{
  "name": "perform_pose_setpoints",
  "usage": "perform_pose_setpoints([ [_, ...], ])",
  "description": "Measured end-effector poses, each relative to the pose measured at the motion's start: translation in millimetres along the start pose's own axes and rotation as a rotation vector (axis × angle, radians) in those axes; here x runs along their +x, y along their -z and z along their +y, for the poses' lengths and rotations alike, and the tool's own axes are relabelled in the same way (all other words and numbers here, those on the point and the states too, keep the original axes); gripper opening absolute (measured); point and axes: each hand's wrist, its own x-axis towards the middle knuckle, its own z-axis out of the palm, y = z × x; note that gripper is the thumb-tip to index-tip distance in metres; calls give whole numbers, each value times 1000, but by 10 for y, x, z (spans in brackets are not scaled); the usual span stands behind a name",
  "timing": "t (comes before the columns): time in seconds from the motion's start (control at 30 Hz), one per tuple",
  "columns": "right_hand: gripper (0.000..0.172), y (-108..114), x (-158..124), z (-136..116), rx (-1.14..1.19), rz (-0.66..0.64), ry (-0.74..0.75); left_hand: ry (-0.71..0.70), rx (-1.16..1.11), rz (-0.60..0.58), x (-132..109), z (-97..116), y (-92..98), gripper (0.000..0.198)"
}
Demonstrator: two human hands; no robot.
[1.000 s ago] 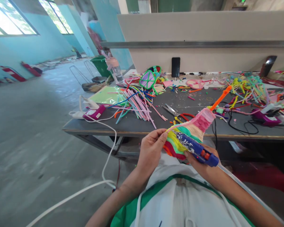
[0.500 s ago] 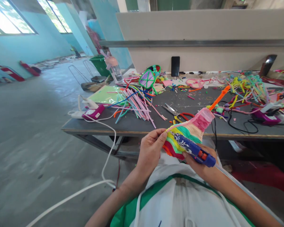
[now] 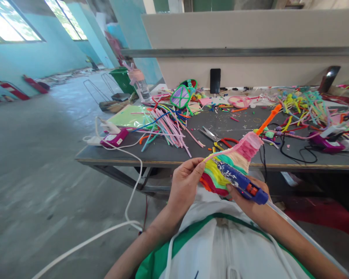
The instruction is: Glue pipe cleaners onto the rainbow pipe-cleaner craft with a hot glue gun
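My left hand (image 3: 185,183) pinches the edge of a fan-shaped craft piece (image 3: 235,159) made of rows of pipe cleaners in red, yellow, green, cream and pink, with an orange handle (image 3: 269,119) pointing up and to the right. My right hand (image 3: 248,199) grips a blue glue gun (image 3: 241,183), its nozzle laid against the yellow and green rows. Both hands are held just in front of the table's near edge, above my white and green shirt (image 3: 221,248).
The dark table (image 3: 168,153) carries a heap of loose pipe cleaners (image 3: 168,128), scissors (image 3: 213,136), a second glue gun (image 3: 116,137) at the left, another at the right (image 3: 327,143), a phone (image 3: 215,80) and cables. A white cord (image 3: 130,205) hangs over the left corner to the concrete floor.
Almost nothing differs. The glue gun shifted very slightly along the craft piece, and the view drifted a little.
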Motion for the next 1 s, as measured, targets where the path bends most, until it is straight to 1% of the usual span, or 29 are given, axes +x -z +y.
perform_pose_setpoints([
  [0.1, 21, -4, -2, 33, -25, -8, 21, 1, 11, 6, 4, 0, 7, 24],
  [0.4, 28, 7, -2, 93, -97, 39, 68, -9, -3, 30, 2, 22, -18, 23],
  [0.57, 29, 4, -12, 118, -77, 57, 52, -12, -25, 5, 7, 13, -12, 20],
  [0.7, 30, -6, -12, 125, -57, 70, 33, 5, -25, -3, 10, 5, 1, 22],
  [0.83, 28, 23, -4, 94, -16, 48, -13, -5, -11, 30, 12, 6, -3, 21],
  [1.0, 24, 64, -6, 66, 45, -20, -48, -10, -31, 37, 27, 2, -10, 19],
])
